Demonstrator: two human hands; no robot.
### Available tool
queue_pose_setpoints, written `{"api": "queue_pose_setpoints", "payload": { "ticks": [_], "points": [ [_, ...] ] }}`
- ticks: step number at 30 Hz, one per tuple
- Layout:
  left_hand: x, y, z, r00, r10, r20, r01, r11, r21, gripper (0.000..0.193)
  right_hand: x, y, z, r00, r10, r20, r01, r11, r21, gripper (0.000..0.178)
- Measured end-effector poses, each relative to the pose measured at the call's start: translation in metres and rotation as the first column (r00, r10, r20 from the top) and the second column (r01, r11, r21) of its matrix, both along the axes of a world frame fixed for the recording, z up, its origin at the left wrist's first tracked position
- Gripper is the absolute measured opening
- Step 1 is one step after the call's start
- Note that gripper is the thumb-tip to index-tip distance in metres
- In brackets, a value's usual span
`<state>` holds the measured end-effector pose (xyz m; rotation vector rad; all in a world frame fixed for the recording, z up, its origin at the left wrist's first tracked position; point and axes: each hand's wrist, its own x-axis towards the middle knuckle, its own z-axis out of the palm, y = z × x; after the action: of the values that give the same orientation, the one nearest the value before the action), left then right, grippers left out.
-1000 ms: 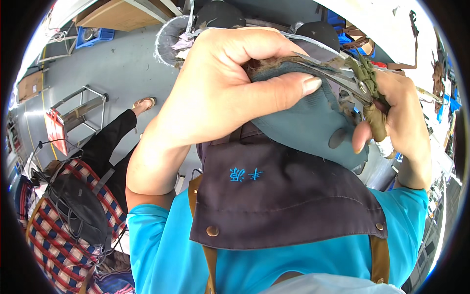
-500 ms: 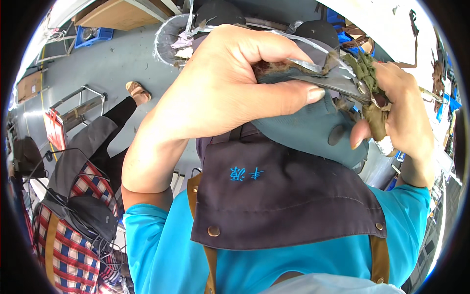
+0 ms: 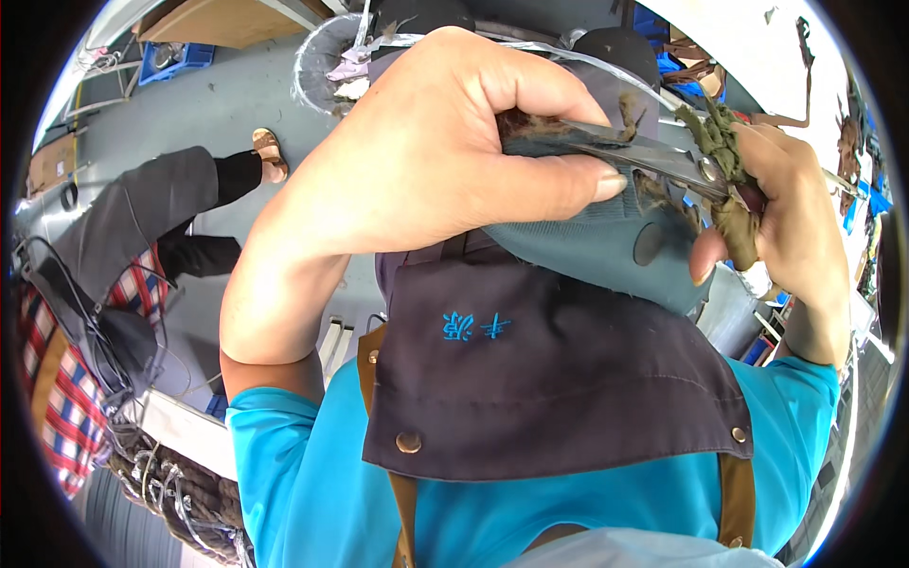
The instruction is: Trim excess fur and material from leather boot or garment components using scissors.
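My left hand [image 3: 426, 156] pinches a blue-green fabric piece [image 3: 592, 241] between thumb and fingers, in front of my chest. This piece has a ribbed band, a dark oval spot and brown fur along its upper edge; its full shape is hidden by the hand. My right hand [image 3: 791, 194] is closed round scissors [image 3: 668, 166], whose handles are wrapped in olive-green cloth [image 3: 715, 137]. Their metal blades point left along the furry edge, reaching my left fingers. A loose tuft of brown fur [image 3: 630, 114] sticks up beside the blades.
Beyond my hands stands a bin with a clear plastic liner [image 3: 317, 71]. A white table [image 3: 748, 47] with scraps is at the far right. On the left, a person in plaid [image 3: 71, 398] and a dark sleeve is close by. A blue crate [image 3: 175, 62] lies farther off.
The scissors blades look closer together along the furry edge. My left hand has shifted slightly up. The person on the left has moved further left, and the folding metal frame there is out of sight.
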<state>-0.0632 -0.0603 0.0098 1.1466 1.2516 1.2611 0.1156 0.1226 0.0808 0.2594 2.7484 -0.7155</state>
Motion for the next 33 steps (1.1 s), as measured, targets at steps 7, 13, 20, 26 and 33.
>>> {"api": "queue_pose_setpoints", "payload": {
  "ticks": [7, 13, 20, 26, 33],
  "points": [
    [0.031, 0.001, -0.003, 0.997, -0.075, -0.037, 0.073, 0.996, -0.056, 0.014, 0.038, 0.001, -0.002, 0.995, -0.043, 0.089, 0.040, 0.999, 0.035, 0.032],
    [0.019, -0.005, 0.013, 0.996, -0.085, 0.028, 0.087, 0.993, -0.076, 0.018, 0.024, -0.007, 0.015, 0.998, -0.028, 0.061, 0.026, 0.999, 0.035, 0.032],
    [0.000, -0.028, 0.022, 0.921, 0.349, -0.174, -0.320, 0.932, 0.172, 0.029, -0.028, -0.007, 0.024, 0.996, -0.093, 0.015, 0.094, 0.993, -0.066, 0.017],
    [0.034, -0.027, -0.013, 0.873, 0.487, 0.010, -0.484, 0.864, 0.139, 0.022, -0.018, 0.002, -0.007, 0.998, 0.025, -0.052, -0.027, 0.999, -0.035, 0.018],
    [-0.003, -0.031, -0.008, 0.880, 0.474, 0.023, -0.463, 0.846, 0.265, 0.022, -0.043, -0.013, 0.004, 0.987, 0.070, -0.145, -0.055, 0.993, 0.106, 0.037]
  ]
}}
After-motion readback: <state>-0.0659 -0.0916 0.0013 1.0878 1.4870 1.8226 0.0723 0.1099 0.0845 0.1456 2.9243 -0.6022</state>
